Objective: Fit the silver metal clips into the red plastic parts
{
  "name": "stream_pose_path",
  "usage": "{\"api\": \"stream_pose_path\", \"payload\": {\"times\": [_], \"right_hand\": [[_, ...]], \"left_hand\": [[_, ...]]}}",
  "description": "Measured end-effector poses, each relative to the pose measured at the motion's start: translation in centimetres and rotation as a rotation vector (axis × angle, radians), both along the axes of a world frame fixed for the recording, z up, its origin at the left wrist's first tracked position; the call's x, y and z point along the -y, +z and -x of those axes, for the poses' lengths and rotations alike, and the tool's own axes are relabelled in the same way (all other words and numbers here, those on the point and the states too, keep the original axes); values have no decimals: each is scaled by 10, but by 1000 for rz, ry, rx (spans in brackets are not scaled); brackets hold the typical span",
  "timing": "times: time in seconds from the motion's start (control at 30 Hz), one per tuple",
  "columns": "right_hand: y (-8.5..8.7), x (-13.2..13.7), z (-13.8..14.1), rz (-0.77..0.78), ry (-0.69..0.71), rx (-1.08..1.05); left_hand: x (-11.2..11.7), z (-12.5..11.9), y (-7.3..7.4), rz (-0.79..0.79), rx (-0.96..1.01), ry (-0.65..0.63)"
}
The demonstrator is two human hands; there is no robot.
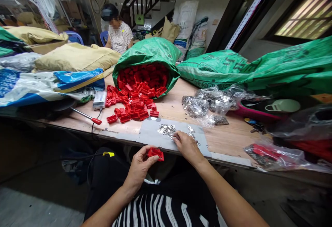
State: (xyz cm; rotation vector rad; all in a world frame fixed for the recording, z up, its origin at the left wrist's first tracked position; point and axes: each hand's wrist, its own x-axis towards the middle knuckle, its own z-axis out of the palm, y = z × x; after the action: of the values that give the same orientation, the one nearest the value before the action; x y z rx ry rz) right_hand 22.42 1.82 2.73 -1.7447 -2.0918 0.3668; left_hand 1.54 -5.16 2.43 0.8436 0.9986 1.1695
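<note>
My left hand (143, 163) grips a small red plastic housing (156, 154) between thumb and fingers, its open side facing up, just off the table's front edge. Over the grey mat (147, 133), my right hand (187, 144) has its fingertips pinched together at the edge of a pile of small silver metal pieces (166, 130). Whether a piece is between those fingertips is hidden. More metal pieces (191, 130) lie just beyond the right hand. A heap of red plastic housings (136, 103) spills across the table from a green woven sack (153, 50).
Clear bags of metal parts (207, 102) lie at the right, near a pink-rimmed tray (256, 113) and a bag with red parts (272, 152). A red-tipped metal rod (89, 117) is at the left. More green sacks (215, 66) line the back. A person (119, 33) sits opposite.
</note>
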Motion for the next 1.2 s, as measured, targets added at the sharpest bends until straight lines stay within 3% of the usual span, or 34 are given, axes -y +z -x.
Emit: {"api": "stream_pose_path", "payload": {"times": [0.23,0.43,0.63,0.8,0.97,1.2], "right_hand": [[-7,-4,11,-66,3,75],[3,2,7,-49,17,-71],[28,21,10,60,209,-360],[44,37,21,70,359,-428],[45,42,28,-28,500,-444],[41,45,26,-65,516,-453]], "left_hand": [[-2,2,8,14,127,27],[-5,2,10,-35,173,59],[-7,0,12,-36,206,48],[-9,-3,17,25,265,34],[-9,-6,20,32,271,13],[-12,-7,21,3,279,17]]}}
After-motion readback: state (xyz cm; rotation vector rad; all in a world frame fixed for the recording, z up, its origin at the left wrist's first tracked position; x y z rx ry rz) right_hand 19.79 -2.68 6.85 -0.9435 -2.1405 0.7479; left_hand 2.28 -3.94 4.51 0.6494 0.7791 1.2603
